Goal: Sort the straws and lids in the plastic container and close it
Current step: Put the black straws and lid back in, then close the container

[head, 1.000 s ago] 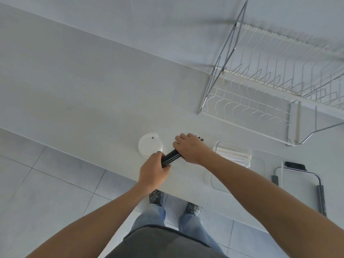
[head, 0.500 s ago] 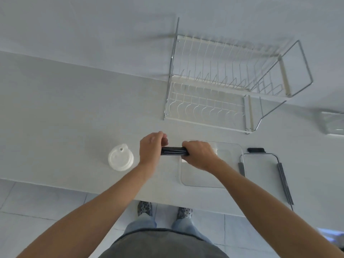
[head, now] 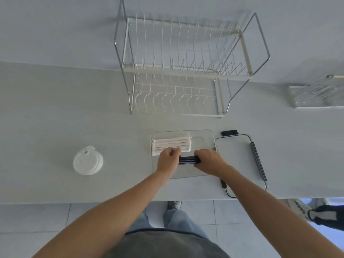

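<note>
A clear plastic container (head: 209,135) lies open on the white counter. White paper-wrapped straws (head: 172,143) are stacked in its far left part. A bundle of black straws (head: 188,160) is held level over the container's near half, with my left hand (head: 168,159) gripping its left end and my right hand (head: 208,162) its right end. A stack of white cup lids (head: 87,161) rests on the counter to the left, apart from the container. The container's clear cover (head: 238,161) with black clasps lies flat just to the right.
A two-tier wire dish rack (head: 183,71) stands behind the container against the wall. A clear holder (head: 318,94) sits at the far right. The counter's front edge (head: 74,202) runs below my forearms. Another person's shoe (head: 323,216) shows on the floor at right.
Both hands carried the black straw bundle from beside the lids to over the container's near half, turning it level. The view shifted right, bringing the white straws into sight.
</note>
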